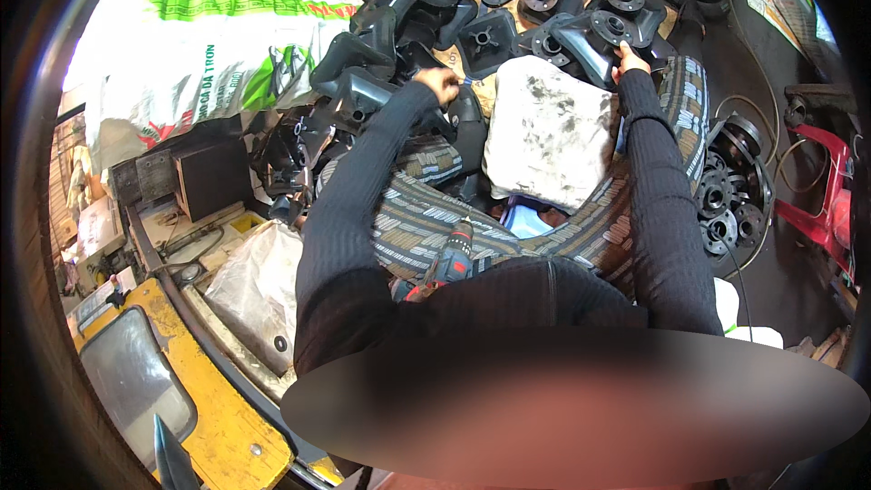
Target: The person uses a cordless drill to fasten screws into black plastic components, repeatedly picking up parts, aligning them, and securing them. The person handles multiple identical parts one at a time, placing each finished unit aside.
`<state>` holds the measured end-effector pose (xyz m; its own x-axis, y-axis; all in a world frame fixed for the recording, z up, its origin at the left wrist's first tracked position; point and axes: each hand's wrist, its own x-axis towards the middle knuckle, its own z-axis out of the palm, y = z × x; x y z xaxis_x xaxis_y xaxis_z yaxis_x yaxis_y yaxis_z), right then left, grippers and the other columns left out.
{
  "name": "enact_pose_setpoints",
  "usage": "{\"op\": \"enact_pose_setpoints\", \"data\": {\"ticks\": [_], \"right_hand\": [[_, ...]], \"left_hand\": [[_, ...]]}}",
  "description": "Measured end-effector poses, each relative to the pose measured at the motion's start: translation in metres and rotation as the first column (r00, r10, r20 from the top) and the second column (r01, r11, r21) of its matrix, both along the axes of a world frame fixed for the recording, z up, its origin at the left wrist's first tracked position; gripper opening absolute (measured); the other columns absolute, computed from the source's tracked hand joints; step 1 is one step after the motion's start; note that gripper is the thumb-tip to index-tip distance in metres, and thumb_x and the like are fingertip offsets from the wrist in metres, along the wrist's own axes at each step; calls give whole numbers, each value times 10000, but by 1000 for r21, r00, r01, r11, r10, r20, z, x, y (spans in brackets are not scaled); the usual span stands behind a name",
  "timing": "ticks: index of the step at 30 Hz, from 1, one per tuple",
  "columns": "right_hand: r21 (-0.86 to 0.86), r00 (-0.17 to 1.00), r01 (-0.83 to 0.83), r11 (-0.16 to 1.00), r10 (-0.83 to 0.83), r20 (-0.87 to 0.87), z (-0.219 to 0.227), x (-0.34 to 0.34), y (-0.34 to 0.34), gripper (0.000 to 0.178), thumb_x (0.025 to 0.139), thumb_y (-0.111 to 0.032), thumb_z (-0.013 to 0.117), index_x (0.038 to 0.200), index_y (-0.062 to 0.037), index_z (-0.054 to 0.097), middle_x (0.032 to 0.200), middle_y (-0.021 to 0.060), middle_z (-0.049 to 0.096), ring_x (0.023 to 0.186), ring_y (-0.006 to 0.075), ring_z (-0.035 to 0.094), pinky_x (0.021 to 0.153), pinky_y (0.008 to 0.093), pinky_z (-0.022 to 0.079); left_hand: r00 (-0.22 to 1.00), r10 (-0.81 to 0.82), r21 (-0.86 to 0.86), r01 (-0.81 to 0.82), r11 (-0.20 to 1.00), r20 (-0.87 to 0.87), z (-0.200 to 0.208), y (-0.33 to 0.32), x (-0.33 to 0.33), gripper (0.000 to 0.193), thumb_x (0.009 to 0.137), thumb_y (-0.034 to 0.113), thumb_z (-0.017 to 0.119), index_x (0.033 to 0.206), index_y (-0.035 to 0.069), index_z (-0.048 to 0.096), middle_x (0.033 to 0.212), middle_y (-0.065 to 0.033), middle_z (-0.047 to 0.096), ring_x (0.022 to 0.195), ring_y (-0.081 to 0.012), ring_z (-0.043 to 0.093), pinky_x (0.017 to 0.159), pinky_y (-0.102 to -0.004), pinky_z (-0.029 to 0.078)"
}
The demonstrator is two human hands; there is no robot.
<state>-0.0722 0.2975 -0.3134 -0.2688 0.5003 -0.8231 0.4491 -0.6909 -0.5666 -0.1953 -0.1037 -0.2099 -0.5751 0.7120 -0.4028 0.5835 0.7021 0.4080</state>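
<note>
Head view: we recorded the right hand (629, 59) with fingers closed on the lower edge of a black moulded housing (594, 36), which has a round hub on top and lay at about 1 o'clock in the pile. The left hand (441, 83) was curled round a small object at 12 o'clock; we could not tell what it was, nor how firmly it was held. Both sleeves were dark and ribbed. Between the forearms sat a dirty white cushion (549, 132) on the patterned lap. At 6 o'clock from the cushion a red-and-blue cordless drill (451, 259) lay on the thigh, touched by neither hand. Further black housings (426, 23) spread from 10 to 1 o'clock. A white printed sack (195, 45) lay at 10 o'clock, metal flanges (730, 204) at 3 o'clock.
</note>
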Motion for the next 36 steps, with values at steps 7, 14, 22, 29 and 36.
{"op": "enact_pose_setpoints", "data": {"ticks": [7, 14, 22, 29, 36], "right_hand": [[-246, 985, 97, 964, -130, -118, 37, 2, -27, 286, 766, -219, 729, 695, -89, 485, 577, 9, 388, 386, 117, 369, 337, 234, 363], [-325, 834, -200, 924, -13, -552, 133, 2, -51, 319, 912, -201, 560, 1198, -60, 583, 587, -87, 261, 493, 24, 271, 486, 174, 326], [-457, 715, 163, 875, -423, -556, 151, 9, -27, 328, 911, -139, 500, 1198, 14, 548, 715, -25, 430, 637, 78, 418, 626, 240, 416], [-395, 604, 204, 896, -432, -670, 122, 21, -13, 314, 914, -98, 501, 1206, 17, 511, 1064, 124, 594, 954, 231, 591, 862, 365, 494], [-428, 538, 108, 897, -415, -734, 131, 65, -25, 347, 904, -17, 512, 1244, 13, 448, 1188, 155, 559, 1127, 269, 546, 930, 360, 481]], "left_hand": [[964, 225, -198, -250, 948, -139, -102, 122, -80, 518, 751, 319, 645, 1232, 162, 531, 1216, -162, 549, 1103, -321, 554, 926, -434, 456], [898, 340, -74, -373, 925, -278, -135, 228, -161, 548, 784, 312, 608, 1294, 192, 446, 1237, -193, 495, 1082, -379, 557, 891, -481, 464], [776, 544, -189, -614, 766, -319, -181, 248, -199, 499, 793, 352, 575, 1265, 216, 490, 1335, -151, 447, 1140, -358, 533, 896, -469, 464], [628, 598, 292, -528, 797, -498, -119, 194, -194, 286, 754, 371, 679, 1003, 231, 661, 1068, -148, 587, 930, -346, 619, 793, -429, 503], [896, 224, 370, -73, 926, -383, 68, 131, -110, 330, 820, 334, 674, 1018, 70, 668, 877, -88, 645, 765, -175, 604, 711, -313, 480]]}}
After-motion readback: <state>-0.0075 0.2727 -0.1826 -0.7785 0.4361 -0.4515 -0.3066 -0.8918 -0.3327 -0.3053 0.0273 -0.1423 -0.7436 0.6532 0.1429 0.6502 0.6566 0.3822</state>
